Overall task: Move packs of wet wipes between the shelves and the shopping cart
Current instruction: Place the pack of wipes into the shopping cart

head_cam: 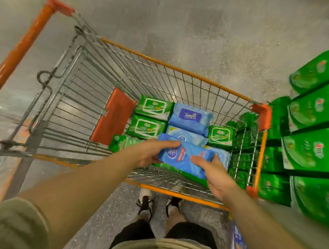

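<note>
A wire shopping cart point(173, 67) with orange rims stands in front of me. Inside it lie several packs of wet wipes: green ones point(154, 106), a blue Tempo pack point(191, 117) and other blue packs. My left hand point(151, 152) and my right hand point(212, 170) both grip one blue pack of wet wipes point(185, 155), held just above the packs in the near part of the cart. The left hand holds its left end, the right hand its right end.
Large green packages point(312, 144) are stacked on the floor or a low shelf to the right of the cart. The cart's orange handle point(21, 46) is at the far left. Grey floor lies around; my feet point(159, 202) stand close to the cart's near rim.
</note>
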Demonstrator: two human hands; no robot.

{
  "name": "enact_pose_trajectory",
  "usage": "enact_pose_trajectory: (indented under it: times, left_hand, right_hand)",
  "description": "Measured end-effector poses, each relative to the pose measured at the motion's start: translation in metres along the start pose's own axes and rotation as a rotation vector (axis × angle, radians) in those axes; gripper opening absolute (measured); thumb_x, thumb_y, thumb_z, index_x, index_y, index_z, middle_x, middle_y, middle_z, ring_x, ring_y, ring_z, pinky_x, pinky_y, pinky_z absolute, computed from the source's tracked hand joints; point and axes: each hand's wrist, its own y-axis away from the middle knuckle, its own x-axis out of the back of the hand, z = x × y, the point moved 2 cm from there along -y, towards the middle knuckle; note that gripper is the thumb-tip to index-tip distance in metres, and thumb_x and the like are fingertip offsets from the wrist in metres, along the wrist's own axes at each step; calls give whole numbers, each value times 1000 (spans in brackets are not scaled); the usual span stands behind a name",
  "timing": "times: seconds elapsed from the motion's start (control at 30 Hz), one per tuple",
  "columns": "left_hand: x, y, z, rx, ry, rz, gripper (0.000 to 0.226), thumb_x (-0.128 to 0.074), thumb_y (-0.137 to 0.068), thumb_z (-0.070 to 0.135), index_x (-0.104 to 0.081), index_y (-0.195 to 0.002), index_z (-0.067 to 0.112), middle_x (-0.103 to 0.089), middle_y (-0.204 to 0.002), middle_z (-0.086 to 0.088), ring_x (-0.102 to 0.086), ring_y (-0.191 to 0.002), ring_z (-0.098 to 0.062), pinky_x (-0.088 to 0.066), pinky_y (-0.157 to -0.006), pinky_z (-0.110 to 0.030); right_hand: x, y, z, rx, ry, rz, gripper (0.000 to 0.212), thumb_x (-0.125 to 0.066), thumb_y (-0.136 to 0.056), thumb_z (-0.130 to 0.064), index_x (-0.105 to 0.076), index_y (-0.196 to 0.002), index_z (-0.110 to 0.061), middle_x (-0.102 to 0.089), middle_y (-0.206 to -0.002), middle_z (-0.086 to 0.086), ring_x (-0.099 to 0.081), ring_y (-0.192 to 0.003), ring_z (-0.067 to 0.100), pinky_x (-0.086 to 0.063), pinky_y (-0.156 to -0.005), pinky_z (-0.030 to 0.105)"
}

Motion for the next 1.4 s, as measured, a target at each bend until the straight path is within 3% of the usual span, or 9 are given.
enact_pose_trajectory:
  times: [0.17, 0.47, 0.63, 0.77, 0.93, 1.03, 1.13, 1.27, 1.4]
  left_hand:
    - [10, -45, -25, 63, 32, 15, 42, -91, -72, 40, -76, -101, 13, -81, -91, -3, -77, -88, -19, -61, -88, -35]
    - [34, -122, -79, 138, 16, 110, 83, -97, -51, 44, -71, -113, -5, -76, -111, -21, -71, -110, -38, -53, -103, -57]
    - [33, -135, -82, 155, -129, 179, 39, -85, -71, 43, -74, -86, 9, -76, -110, -23, -70, -110, -41, -53, -102, -57]
    - [29, -119, -53, 125, -487, 240, 43, -78, -82, 44, -74, -106, 7, -72, -106, -14, -69, -99, -32, -56, -82, -36]
    - [37, -90, -27, 64, -827, 306, 33, -73, -89, 41, -65, -91, 9, -64, -89, -8, -63, -86, -28, -44, -67, -31]
    - [43, -72, -7, -11, -868, 317, 49, -70, -91, 46, -66, -122, 7, -70, -115, -14, -66, -110, -32, -52, -83, -34]
    - [46, -45, 25, -114, -867, 318, 79, -68, -91, 55, -44, -155, 14, -60, -144, -11, -57, -130, -29, -50, -102, -35]
    - [48, 3, 76, -372, -834, 424, 83, -69, -87, 60, -41, -157, 25, -51, -155, -1, -49, -140, -23, -43, -109, -34]
    - [50, 57, 117, -587, -894, 482, 88, -71, -85, 63, -38, -158, 26, -41, -161, -1, -39, -147, -22, -35, -117, -36]
  right_hand:
    - [-12, -47, 35, -83, 36, 0, 82, -97, -61, -33, -58, -128, -4, -74, -115, 12, -74, -99, 25, -61, -85, 40]
    - [-25, -101, 82, -253, 240, 52, 16, -82, -81, -7, -67, -85, -9, -69, -72, 5, -63, -60, 13, -50, -60, 26]
    - [-34, -113, 91, -274, 211, 80, 25, -85, -74, -11, -69, -93, -8, -74, -83, 9, -69, -70, 21, -53, -62, 28]
    - [-38, -108, 77, -263, 284, 155, 40, -86, -71, -20, -72, -106, -5, -76, -100, 13, -70, -82, 24, -57, -69, 33]
    - [-32, -90, 34, -269, 682, 189, 24, -69, -89, -30, -68, -91, -7, -62, -89, 13, -58, -84, 29, -39, -66, 31]
    - [-28, -73, -5, -159, 856, 178, 25, -62, -93, -33, -61, -83, -10, -61, -92, 14, -59, -95, 34, -39, -68, 33]
    - [-27, -51, -55, -24, 897, 242, 45, -58, -98, -37, -60, -133, -8, -61, -135, 16, -54, -128, 35, -42, -99, 36]
    - [-36, -11, -120, 239, 1036, 281, 44, -55, -98, -42, -57, -134, -16, -68, -125, 15, -64, -112, 35, -49, -85, 34]
    - [-51, 38, -165, 429, 1221, 374, 47, -60, -95, -38, -58, -127, -5, -62, -130, 20, -58, -120, 38, -46, -99, 42]
